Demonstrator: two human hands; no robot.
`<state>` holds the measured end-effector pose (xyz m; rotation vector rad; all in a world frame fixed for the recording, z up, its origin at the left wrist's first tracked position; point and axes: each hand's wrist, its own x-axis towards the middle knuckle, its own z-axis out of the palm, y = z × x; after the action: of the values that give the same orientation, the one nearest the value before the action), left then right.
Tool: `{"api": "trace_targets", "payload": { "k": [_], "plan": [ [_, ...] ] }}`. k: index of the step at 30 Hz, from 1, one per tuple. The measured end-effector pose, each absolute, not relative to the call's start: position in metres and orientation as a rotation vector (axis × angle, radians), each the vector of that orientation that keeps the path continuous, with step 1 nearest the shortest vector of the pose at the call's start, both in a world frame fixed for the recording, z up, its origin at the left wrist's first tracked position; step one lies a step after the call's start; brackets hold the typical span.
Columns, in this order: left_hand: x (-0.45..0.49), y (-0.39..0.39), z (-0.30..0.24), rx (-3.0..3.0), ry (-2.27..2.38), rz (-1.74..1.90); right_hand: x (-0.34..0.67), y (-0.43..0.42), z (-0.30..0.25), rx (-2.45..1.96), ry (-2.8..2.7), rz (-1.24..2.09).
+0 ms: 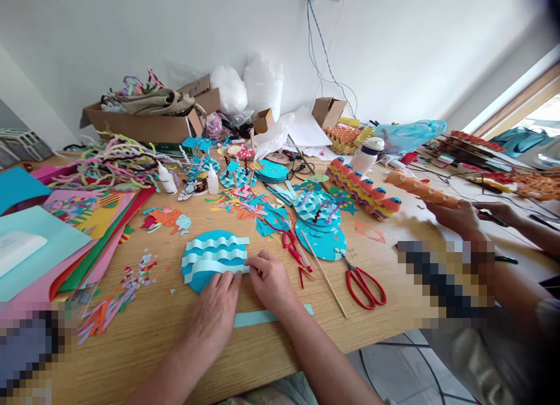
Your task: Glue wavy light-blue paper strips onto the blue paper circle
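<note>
A blue paper disc (209, 252) with pale wavy strips glued across it lies on the wooden table (166, 329) in front of me. My left hand (214, 313) lies flat with its fingers on the disc's lower edge. My right hand (270, 280) pinches the right end of the lowest wavy strip (216, 266) at the disc's right rim. A loose pale blue paper strip (256, 317) lies under my right wrist.
Red scissors (364, 286) and a wooden skewer (324, 274) lie to the right. Stacked coloured paper sheets (65, 241) fill the left. Finished blue discs (321, 224), glue bottles (167, 180), scraps and cardboard boxes (144, 122) crowd the back. Another person's hands (459, 218) work at the right.
</note>
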<state>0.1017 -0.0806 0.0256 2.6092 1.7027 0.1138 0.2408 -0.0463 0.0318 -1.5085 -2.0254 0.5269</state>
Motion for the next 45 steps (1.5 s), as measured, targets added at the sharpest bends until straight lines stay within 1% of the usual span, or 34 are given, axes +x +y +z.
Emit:
{"api": "trace_targets", "payload": {
  "k": [4, 10, 13, 15, 18, 20, 23, 25, 27, 31, 35, 38, 40, 42, 45],
  "plan": [
    [0.103, -0.081, 0.029, 2.582, 1.692, 0.066, 0.243, -0.047, 0.032, -1.514, -1.971, 0.496],
    [0.103, -0.080, 0.027, 2.593, 1.705, 0.065, 0.237, -0.049, 0.031, -1.564, -2.115, 0.518],
    [0.102, -0.079, 0.025, 2.611, 1.705, 0.069, 0.240, -0.047, 0.036, -1.557, -2.099, 0.491],
    [0.102, -0.079, 0.023, 2.624, 1.715, 0.088, 0.253, -0.046, 0.044, -1.587, -2.022, 0.418],
    [0.100, -0.084, 0.022, 2.628, 1.700, 0.129, 0.290, -0.050, 0.057, -1.816, -1.889, 0.186],
    [0.095, -0.092, 0.024, 2.637, 1.603, 0.241, 0.318, -0.056, 0.060, -2.082, -1.846, 0.104],
    [0.077, -0.102, 0.032, 2.645, 1.386, 0.594, 0.348, -0.068, 0.055, -2.342, -1.853, 0.053],
    [0.060, -0.103, 0.038, 2.601, 1.413, 0.840, 0.354, -0.074, 0.047, -2.402, -1.862, 0.057],
    [0.041, -0.097, 0.043, 2.541, 1.565, 1.022, 0.353, -0.076, 0.039, -2.409, -1.873, 0.059],
    [0.013, -0.079, 0.052, 2.490, 1.687, 1.145, 0.356, -0.079, 0.035, -2.298, -1.859, -0.001],
    [0.007, -0.079, 0.065, 2.325, 1.669, 1.278, 0.364, -0.105, 0.052, -1.966, -1.636, -0.096],
    [0.023, -0.093, 0.077, 1.931, 1.542, 1.297, 0.352, -0.133, 0.075, -1.605, -1.506, 0.096],
    [0.042, -0.103, 0.085, 1.520, 1.365, 1.148, 0.330, -0.146, 0.091, -1.444, -1.522, 0.344],
    [0.064, -0.113, 0.090, 1.104, 1.099, 0.938, 0.303, -0.151, 0.103, -1.228, -1.690, 0.605],
    [0.091, -0.121, 0.089, 0.763, 0.806, 0.747, 0.267, -0.146, 0.111, -1.038, -1.873, 0.809]
  ]
}}
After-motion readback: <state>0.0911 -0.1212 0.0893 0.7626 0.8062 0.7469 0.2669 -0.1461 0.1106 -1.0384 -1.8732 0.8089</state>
